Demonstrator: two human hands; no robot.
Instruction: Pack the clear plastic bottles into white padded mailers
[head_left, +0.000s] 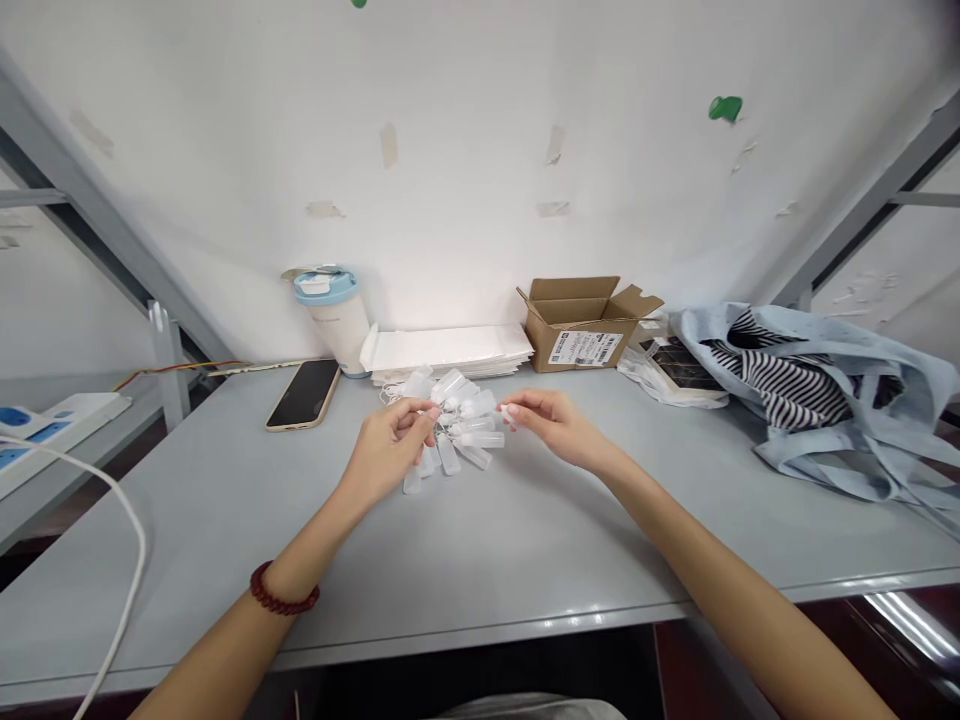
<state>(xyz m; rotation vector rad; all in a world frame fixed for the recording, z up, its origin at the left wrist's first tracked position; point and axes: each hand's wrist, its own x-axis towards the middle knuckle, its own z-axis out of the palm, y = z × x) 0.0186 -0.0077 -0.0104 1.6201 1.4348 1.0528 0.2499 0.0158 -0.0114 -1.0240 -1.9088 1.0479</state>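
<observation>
A bunch of small translucent plastic tubes [480,438] with white caps or tops fans out between my hands, above the grey table. My left hand [394,440] pinches the bunch at its gathered middle, where thin cords or rings seem to meet; the exact grip is partly hidden by the fingers. On the other side, my right hand [551,425] is closed in a pinch on a small white piece at the right edge of the bunch. Whether that piece is joined to a tube, I cannot tell.
Behind the bunch lies a stack of white envelopes [450,350]. To its left stand a blue-lidded cup [337,320] and a phone [304,395]; to its right, an opened cardboard box [581,335] and a light blue cloth bag [825,390]. A white cable [135,530] crosses the left side.
</observation>
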